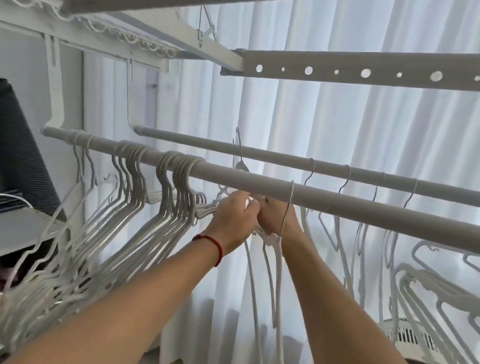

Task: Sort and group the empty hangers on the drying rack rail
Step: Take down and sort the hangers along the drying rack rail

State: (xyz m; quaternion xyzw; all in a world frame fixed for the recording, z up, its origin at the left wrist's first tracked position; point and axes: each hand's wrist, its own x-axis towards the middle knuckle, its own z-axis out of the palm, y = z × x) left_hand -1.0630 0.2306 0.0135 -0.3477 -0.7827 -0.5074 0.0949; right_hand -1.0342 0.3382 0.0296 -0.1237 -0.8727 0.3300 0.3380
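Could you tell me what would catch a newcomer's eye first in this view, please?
First, two bare forearms reaching up the middle, the left hand and right hand meeting just under the near rail, fingers curled on hangers there. Next, the dense bunch of white hangers crowded along the rail's left end. A red bracelet on the left wrist stands out against the pale curtain behind.

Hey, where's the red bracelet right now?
In the head view, the red bracelet is on the left wrist, just below centre, right of the bunched hangers on the front rail.
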